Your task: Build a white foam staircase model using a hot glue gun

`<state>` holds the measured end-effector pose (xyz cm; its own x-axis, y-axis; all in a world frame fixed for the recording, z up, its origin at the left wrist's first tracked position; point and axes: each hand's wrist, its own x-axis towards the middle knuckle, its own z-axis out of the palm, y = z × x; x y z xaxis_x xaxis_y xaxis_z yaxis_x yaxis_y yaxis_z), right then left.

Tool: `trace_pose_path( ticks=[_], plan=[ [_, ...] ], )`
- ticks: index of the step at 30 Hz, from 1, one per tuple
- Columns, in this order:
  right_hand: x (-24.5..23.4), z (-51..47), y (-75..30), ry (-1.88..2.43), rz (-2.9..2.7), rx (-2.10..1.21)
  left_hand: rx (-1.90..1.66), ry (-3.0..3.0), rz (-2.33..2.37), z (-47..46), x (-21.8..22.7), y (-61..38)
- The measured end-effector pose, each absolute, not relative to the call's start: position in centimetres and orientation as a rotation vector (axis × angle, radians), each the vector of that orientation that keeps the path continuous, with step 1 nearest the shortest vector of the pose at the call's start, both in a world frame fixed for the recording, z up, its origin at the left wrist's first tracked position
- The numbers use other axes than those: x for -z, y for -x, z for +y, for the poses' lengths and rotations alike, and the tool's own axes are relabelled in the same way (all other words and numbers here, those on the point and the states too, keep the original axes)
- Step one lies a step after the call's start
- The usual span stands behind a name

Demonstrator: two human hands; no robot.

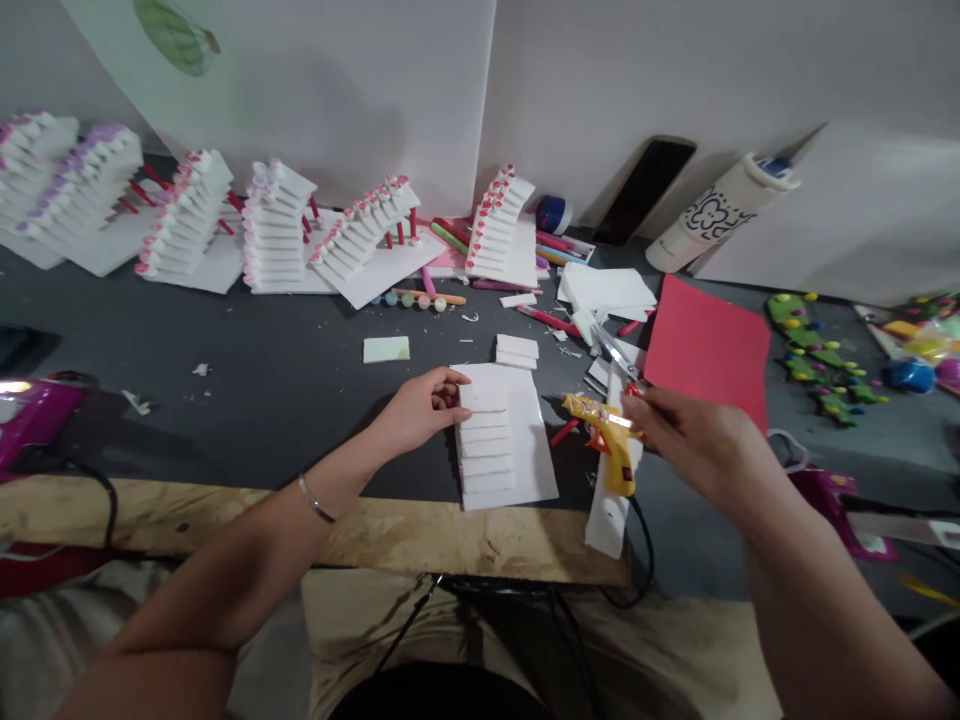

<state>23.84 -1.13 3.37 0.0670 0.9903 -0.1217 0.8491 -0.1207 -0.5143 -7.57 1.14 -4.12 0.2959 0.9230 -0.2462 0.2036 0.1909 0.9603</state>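
My left hand (424, 408) pinches the upper left edge of a small white stair model (486, 450), its strips stacked like steps. The model lies over a white base sheet (536, 450). My right hand (694, 435) is closed at the red handle of a pair of scissors (619, 352), whose blades point away to the upper left. Just left of that hand lies a yellow glue gun (619, 455), its nozzle pointing left. Beyond the model sit short white strips (517, 350). A white-and-green piece (386, 349) is to their left.
Finished white stair models with pink or purple trim (274, 235) line the back. A red sheet (705, 345), a white bottle (720, 212) and a phone (646, 190) are at the right. Green decorated stairs (814, 350) stand farther right. Markers and scraps lie between.
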Motion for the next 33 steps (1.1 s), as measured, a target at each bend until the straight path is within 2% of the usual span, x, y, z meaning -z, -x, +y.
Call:
trace_pose_path(
  ticks=[3,10,16,24,29,33],
  plan=[
    [-2.7,2.2,-20.6,1.929,-2.125,-0.37,-0.716,-1.295,1.193,1.1,4.1,7.6],
    [1.8,8.6,-16.7,2.038,-2.224,-0.384,-0.702,-1.282,1.208,1.0,4.0,7.5],
    [2.0,9.5,-16.6,2.021,-2.012,-0.746,-0.715,-1.291,1.198,1.0,4.2,7.5],
    [1.0,7.5,-16.2,1.578,-1.446,-1.278,-0.713,-1.261,1.171,0.9,4.2,7.4],
    [0.5,5.6,-15.8,1.537,-1.431,-1.469,-0.735,-1.255,1.148,0.9,4.4,7.3],
    [0.6,5.1,-15.5,1.571,-1.516,-1.488,-0.75,-1.228,1.128,0.8,4.5,7.3]
  ],
)
